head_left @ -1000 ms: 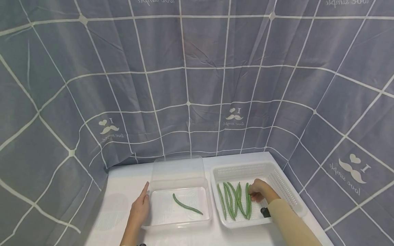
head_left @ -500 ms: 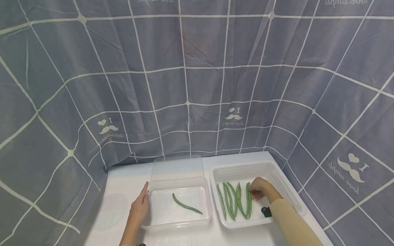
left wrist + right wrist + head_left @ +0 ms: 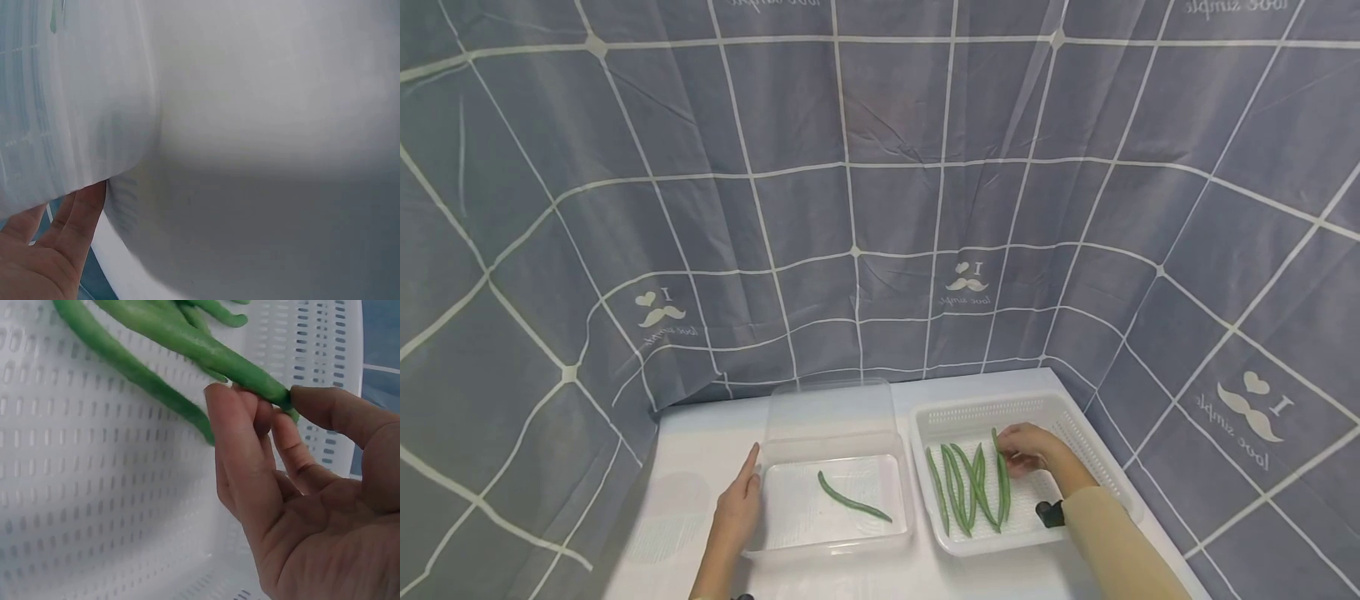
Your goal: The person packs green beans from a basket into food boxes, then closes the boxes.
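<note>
My right hand (image 3: 1028, 448) is inside the white perforated basket (image 3: 958, 546). Its thumb and fingers pinch one end of a green bean (image 3: 250, 375), as the right wrist view shows up close. Several other green beans (image 3: 942, 492) lie side by side to the left of it on the basket floor. My left hand (image 3: 739, 507) touches the left side of a clear plastic box (image 3: 838, 548), its fingers straight against the wall. In that box lies a single curved green bean (image 3: 853, 502).
The box's clear lid (image 3: 831, 408) stands or leans behind it. Both containers sit side by side on a white table (image 3: 681, 433). A grey checked curtain (image 3: 895, 208) encloses the back and sides.
My right hand has shifted slightly up and left in the basket, and one bean's far end has moved away from the others with it. The left hand stays against the box.
</note>
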Action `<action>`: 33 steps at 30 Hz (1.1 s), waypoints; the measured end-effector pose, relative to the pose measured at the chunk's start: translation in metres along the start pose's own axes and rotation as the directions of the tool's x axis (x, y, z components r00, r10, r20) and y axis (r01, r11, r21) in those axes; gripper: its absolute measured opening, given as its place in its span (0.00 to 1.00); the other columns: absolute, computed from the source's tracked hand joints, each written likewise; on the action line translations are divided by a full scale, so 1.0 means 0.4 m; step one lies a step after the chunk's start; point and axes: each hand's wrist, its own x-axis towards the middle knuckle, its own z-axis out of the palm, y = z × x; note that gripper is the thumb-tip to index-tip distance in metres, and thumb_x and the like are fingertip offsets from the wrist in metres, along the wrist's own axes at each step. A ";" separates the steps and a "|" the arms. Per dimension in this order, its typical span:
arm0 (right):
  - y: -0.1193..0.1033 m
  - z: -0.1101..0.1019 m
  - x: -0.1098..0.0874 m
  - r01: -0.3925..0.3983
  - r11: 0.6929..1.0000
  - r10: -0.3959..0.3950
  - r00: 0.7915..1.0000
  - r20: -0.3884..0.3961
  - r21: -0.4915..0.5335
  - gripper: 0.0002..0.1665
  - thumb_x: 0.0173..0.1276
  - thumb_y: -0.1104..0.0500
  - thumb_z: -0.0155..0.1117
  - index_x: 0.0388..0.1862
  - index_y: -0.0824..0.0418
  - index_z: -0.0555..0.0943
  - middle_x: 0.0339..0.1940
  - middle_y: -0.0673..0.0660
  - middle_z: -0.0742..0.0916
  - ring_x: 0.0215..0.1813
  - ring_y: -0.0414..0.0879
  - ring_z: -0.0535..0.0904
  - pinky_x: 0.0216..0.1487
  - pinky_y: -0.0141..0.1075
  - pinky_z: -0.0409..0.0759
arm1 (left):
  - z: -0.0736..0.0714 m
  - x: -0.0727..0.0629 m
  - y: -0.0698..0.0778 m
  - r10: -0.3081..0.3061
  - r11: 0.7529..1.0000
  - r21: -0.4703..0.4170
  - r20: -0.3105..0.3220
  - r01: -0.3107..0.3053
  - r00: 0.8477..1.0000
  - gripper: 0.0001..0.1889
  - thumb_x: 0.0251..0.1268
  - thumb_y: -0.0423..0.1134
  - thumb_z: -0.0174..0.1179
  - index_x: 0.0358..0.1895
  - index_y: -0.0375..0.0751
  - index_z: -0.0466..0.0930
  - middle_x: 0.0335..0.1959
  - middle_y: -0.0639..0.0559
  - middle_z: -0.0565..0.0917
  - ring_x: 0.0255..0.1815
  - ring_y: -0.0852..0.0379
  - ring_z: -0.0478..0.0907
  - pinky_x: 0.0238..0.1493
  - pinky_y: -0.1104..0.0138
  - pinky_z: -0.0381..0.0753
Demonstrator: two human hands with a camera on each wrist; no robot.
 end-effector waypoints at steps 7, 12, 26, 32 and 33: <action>-0.027 0.001 0.002 0.083 0.993 -0.090 0.993 0.075 0.087 0.23 0.73 0.63 0.58 0.62 0.75 0.74 0.35 0.53 0.82 0.32 0.41 0.81 0.34 0.35 0.93 | 0.001 -0.001 -0.001 0.011 1.000 0.004 -0.005 -0.010 1.000 0.30 0.89 0.46 0.33 0.88 0.54 0.49 0.84 0.35 0.61 0.82 0.29 0.62 0.79 0.32 0.63; -0.059 0.009 -0.004 0.124 0.983 -0.138 0.985 0.102 0.134 0.21 0.73 0.63 0.59 0.60 0.73 0.74 0.34 0.53 0.82 0.34 0.42 0.82 0.35 0.35 0.94 | 0.002 -0.001 -0.003 0.009 1.000 0.002 -0.003 -0.009 1.000 0.30 0.89 0.47 0.33 0.88 0.55 0.48 0.84 0.36 0.60 0.82 0.29 0.61 0.79 0.32 0.63; -0.180 0.064 -0.028 0.207 0.963 -0.236 0.956 0.175 0.172 0.24 0.79 0.61 0.59 0.68 0.72 0.71 0.38 0.53 0.83 0.39 0.42 0.85 0.41 0.38 0.95 | 0.001 0.005 -0.007 -0.006 1.000 -0.013 0.006 0.006 1.000 0.30 0.89 0.46 0.33 0.88 0.56 0.49 0.84 0.36 0.60 0.83 0.29 0.61 0.80 0.33 0.62; -0.223 0.093 -0.038 0.226 0.956 -0.264 0.942 0.207 0.189 0.27 0.78 0.61 0.60 0.70 0.72 0.69 0.40 0.53 0.83 0.40 0.43 0.86 0.44 0.39 0.95 | 0.001 0.005 -0.009 -0.010 1.000 -0.020 0.017 0.010 1.000 0.30 0.89 0.48 0.32 0.88 0.58 0.48 0.85 0.37 0.59 0.83 0.29 0.61 0.80 0.33 0.62; -0.229 0.098 -0.039 0.230 0.954 -0.270 0.939 0.214 0.193 0.27 0.78 0.61 0.60 0.70 0.72 0.69 0.41 0.53 0.84 0.41 0.43 0.86 0.44 0.40 0.95 | 0.001 0.005 -0.008 -0.010 1.000 -0.021 0.018 0.011 1.000 0.30 0.89 0.48 0.32 0.88 0.58 0.48 0.84 0.37 0.59 0.83 0.29 0.61 0.80 0.33 0.62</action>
